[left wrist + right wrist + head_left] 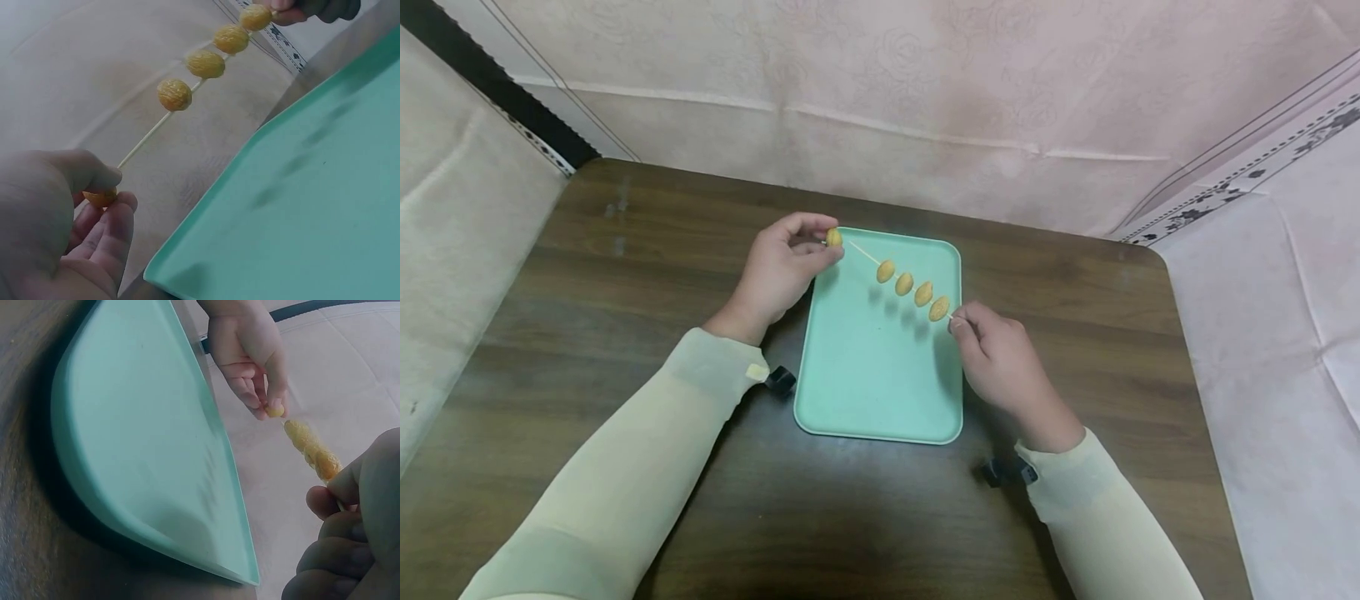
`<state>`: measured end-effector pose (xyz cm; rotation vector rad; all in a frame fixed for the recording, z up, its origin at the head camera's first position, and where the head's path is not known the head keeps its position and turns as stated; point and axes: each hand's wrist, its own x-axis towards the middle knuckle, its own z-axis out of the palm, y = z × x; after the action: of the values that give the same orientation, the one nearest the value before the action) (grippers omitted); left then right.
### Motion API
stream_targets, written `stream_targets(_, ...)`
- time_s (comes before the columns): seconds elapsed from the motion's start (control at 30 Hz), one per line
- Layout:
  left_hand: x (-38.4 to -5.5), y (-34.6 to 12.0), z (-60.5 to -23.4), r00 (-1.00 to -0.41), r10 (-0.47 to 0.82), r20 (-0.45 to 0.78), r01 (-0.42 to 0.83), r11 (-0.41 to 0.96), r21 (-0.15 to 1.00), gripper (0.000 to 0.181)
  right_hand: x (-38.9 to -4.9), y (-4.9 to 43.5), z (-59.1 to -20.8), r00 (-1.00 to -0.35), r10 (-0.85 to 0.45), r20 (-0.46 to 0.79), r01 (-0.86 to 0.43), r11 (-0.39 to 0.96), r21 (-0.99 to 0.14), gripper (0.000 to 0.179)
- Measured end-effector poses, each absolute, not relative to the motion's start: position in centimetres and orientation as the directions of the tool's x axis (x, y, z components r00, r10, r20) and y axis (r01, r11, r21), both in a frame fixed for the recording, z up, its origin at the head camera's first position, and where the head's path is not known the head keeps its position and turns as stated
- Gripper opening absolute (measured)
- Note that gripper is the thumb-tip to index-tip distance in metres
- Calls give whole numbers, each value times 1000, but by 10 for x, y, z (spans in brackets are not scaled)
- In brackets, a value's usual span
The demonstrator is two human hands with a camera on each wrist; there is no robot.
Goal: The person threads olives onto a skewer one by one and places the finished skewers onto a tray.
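Over the tray, a thin pale skewer (pixel 145 138) slants down toward my right side, carrying several wrinkled, yellow-orange oval pieces like dried fruit (pixel 904 284). My right hand (pixel 1000 354) pinches its near end between thumb and forefinger, just beyond the last piece. At the far end, my left hand (pixel 781 271) pinches another such oval piece (pixel 834 237) between thumb and fingertips. This piece sits at the skewer's tip, a bare stretch of stick away from the others. Fingers partly cover it, and I cannot tell how far the stick runs into it.
A mint-green rectangular tray (pixel 880 392) lies beneath the skewer, whose shadow falls on it. Under it is a dark wooden table (pixel 715 517). Pale cloth (pixel 880 100) hangs behind the table and at both sides. A small black device (pixel 781 382) sits at each wrist.
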<state>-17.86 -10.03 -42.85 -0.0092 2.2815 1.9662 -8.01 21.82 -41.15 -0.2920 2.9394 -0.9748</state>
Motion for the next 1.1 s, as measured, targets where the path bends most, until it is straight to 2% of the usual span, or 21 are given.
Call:
stream_targets(0.43,-178,-101,-431,-993,67,-94,-91,46,995,42,-79,217,-409,-975,-214,64,-210,776,-595,25)
stream_targets(1.1,-172,-97,-430,-1000,25,-16,-12,168,986,42,-76,216,-408,-970,-235,69,-230,776,-588,24)
